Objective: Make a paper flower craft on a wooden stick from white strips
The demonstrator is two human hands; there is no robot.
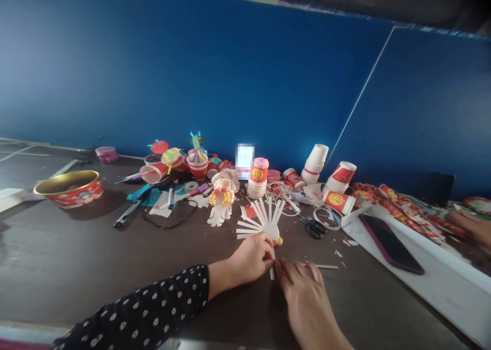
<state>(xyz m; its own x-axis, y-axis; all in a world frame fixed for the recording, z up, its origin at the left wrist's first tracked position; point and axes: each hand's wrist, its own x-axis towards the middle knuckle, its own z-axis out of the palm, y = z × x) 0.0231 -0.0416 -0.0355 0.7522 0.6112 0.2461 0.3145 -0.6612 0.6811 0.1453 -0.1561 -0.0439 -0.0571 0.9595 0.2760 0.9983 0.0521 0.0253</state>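
A paper cup cut into strips (270, 231) lies spread like a sunburst on the dark table, its round base in the middle. My left hand (251, 256) is closed in a pinch at one strip on the near side, and that strip's end pokes out below the fingertips. Close beside it, my right hand (307, 296) has its fingers bent together over a thin stick (328, 266), whose free end sticks out to the right. The stick's other end is hidden under the fingers. A small yellow and red piece (279, 241) shows by the cup base.
Behind are scissors (315, 227), a paper cup figure (222, 199), stacked white cups (315, 161) and a marker (171, 196). A red tin (71, 189) stands left. Right, a phone (391, 242) rests on a white tray (441, 283); another person's hand (470, 225) is beyond.
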